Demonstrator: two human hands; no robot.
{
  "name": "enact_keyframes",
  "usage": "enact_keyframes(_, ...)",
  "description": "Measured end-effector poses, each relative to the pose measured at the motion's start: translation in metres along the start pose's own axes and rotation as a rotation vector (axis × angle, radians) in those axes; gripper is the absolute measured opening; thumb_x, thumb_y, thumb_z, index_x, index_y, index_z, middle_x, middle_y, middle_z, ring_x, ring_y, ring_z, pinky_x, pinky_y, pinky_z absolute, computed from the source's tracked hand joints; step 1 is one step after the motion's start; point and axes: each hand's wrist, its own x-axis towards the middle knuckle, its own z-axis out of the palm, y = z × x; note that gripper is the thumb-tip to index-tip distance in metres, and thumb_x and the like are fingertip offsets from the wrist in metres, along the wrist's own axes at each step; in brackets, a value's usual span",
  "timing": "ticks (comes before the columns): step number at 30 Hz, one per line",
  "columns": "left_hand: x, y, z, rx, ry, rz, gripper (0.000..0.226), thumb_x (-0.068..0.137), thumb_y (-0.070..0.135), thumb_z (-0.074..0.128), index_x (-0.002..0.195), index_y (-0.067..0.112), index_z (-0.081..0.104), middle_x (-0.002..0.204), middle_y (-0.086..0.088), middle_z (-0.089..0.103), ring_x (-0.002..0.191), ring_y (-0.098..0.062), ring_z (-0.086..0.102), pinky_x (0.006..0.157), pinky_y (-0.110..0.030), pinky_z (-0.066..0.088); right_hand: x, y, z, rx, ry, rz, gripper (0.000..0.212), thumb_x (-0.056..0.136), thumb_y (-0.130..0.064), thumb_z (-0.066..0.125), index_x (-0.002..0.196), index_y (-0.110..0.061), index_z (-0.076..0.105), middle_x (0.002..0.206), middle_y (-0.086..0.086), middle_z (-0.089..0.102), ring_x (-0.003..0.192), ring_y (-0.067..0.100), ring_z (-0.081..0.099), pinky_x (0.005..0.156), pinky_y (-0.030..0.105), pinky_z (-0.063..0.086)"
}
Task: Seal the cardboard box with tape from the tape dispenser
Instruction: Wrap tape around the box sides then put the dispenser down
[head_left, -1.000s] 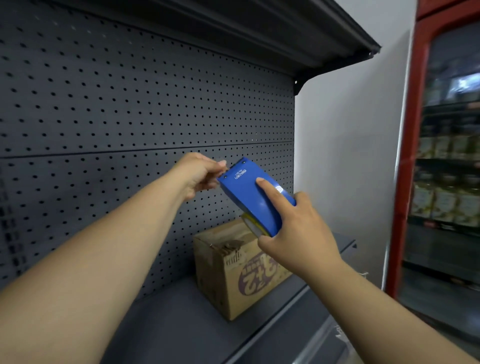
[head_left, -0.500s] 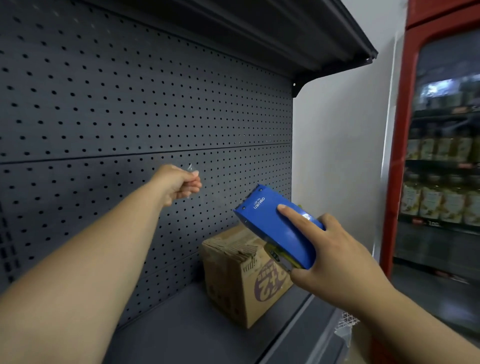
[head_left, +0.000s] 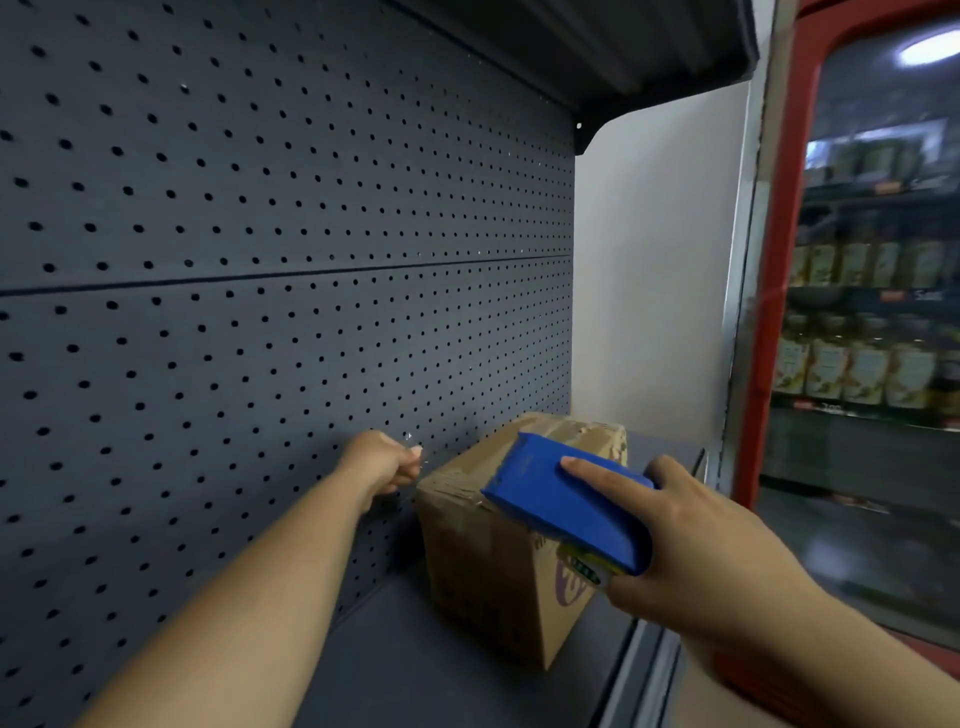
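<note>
Cardboard box standing on dark grey shelf, close to the perforated back panel, nearest corner turned toward the camera. Brown, worn, top flaps folded down flat, a purple printed logo partly visible on the right face. Scuffed and creased along the top edge.

Right hand gripping blue tape dispenser: index finger laid along the flat blue top, thumb underneath, remaining fingers wrapped around the far side. Dispenser tilted, serrated front edge pointing up and left, positioned over the box's top near the front left corner; contact with the cardboard not clear from this angle. A bit of yellow-green label peeking out beneath the blue shell, next to the thumb.

Left hand extended to the left of the box, just beside its upper corner, fingers curled in with thumb and forefinger pinched together. A faint glint at the fingertips, suggesting clear tape; too thin and transparent to confirm, and no strip traceable back to the dispenser.

Upper shelf overhanging the scene. Pale wall behind the box to the right. Red-framed glass cooler at far right, rows of bottles blurred behind the door.
</note>
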Motion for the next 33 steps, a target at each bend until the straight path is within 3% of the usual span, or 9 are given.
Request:
enact_keyframes(9,0.008,-0.015,0.017,-0.193,-0.066,-0.185,0.004,0.088,0.011,0.057,0.088,0.007,0.058,0.077,-0.007,0.061,0.069,-0.018,0.058,0.074,-0.033,0.051,0.006,-0.009,0.013,-0.030,-0.017,0.042,0.086,0.075,-0.065,0.053,0.132,-0.061,-0.011,0.097,-0.009,0.028,0.082,0.007,0.042,0.068,0.017,0.035)
enact_keyframes(13,0.001,-0.018,0.026,-0.300,-0.094,-0.287,0.021,0.092,0.009,0.047,0.108,0.010,0.060,0.081,-0.006,0.060,0.073,-0.017,0.057,0.072,-0.031,0.050,0.004,-0.011,0.014,-0.033,-0.002,0.063,0.086,0.074,-0.064,0.054,0.133,-0.059,-0.009,0.098,-0.008,0.028,0.083,0.009,0.042,0.068,0.017,0.034)
enact_keyframes(16,-0.001,-0.021,0.035,-0.348,-0.083,-0.296,0.032,0.094,0.023,0.045,0.120,0.007,0.056,0.094,-0.010,0.062,0.096,-0.026,0.059,0.085,-0.037,0.049,0.002,-0.012,0.016,-0.026,-0.007,0.077,0.086,0.075,-0.064,0.054,0.134,-0.059,-0.008,0.099,-0.008,0.029,0.084,0.009,0.042,0.068,0.017,0.034)
enact_keyframes(19,-0.003,-0.031,0.043,0.039,0.168,-0.042,0.058,0.093,0.047,0.038,0.130,0.004,0.047,0.128,-0.016,0.054,0.118,-0.032,0.051,0.094,-0.041,0.044,0.000,-0.011,0.017,-0.018,0.000,0.092,0.085,0.075,-0.063,0.055,0.135,-0.058,-0.006,0.097,-0.008,0.028,0.083,0.011,0.042,0.065,0.017,0.033)
enact_keyframes(21,-0.016,-0.034,0.047,0.206,0.316,0.369,0.056,0.095,0.045,0.032,0.138,0.010,0.042,0.140,-0.010,0.047,0.127,-0.026,0.045,0.100,-0.037,0.039,0.000,-0.010,0.019,-0.009,0.006,0.093,0.086,0.075,-0.062,0.056,0.135,-0.058,-0.005,0.096,-0.007,0.028,0.082,0.012,0.043,0.064,0.018,0.034)
enact_keyframes(24,-0.028,-0.037,0.059,0.395,0.098,0.708,0.061,0.092,0.049,0.013,0.142,0.024,0.037,0.147,0.006,0.042,0.137,-0.011,0.033,0.110,-0.025,0.019,-0.001,-0.007,0.019,0.016,-0.003,0.090,0.086,0.075,-0.060,0.057,0.136,-0.057,-0.004,0.097,-0.005,0.029,0.084,0.013,0.045,0.070,0.021,0.038)
enact_keyframes(26,-0.028,-0.043,0.068,0.582,0.046,0.816,0.075,0.085,0.059,-0.003,0.142,0.028,0.036,0.147,0.009,0.041,0.139,-0.009,0.030,0.115,-0.027,0.011,-0.002,-0.004,0.017,0.029,-0.021,0.088,0.086,0.075,-0.058,0.057,0.136,-0.057,-0.004,0.097,-0.004,0.030,0.084,0.014,0.046,0.072,0.023,0.041)
enact_keyframes(29,-0.026,-0.048,0.071,0.619,0.092,0.839,0.092,0.078,0.067,-0.014,0.139,0.027,0.042,0.144,0.007,0.047,0.137,-0.013,0.036,0.115,-0.036,0.021,-0.004,-0.002,0.018,0.039,-0.049,0.079,0.086,0.075,-0.058,0.057,0.134,-0.058,-0.006,0.099,-0.004,0.031,0.087,0.015,0.048,0.078,0.028,0.048)
enact_keyframes(33,-0.026,-0.051,0.075,0.577,0.143,0.765,0.084,0.081,0.068,-0.001,0.134,0.026,0.049,0.140,0.004,0.052,0.134,-0.017,0.041,0.110,-0.038,0.026,-0.005,0.000,0.023,0.051,-0.064,0.047,0.087,0.075,-0.057,0.058,0.134,-0.058,-0.006,0.104,-0.002,0.034,0.091,0.019,0.052,0.082,0.035,0.052)
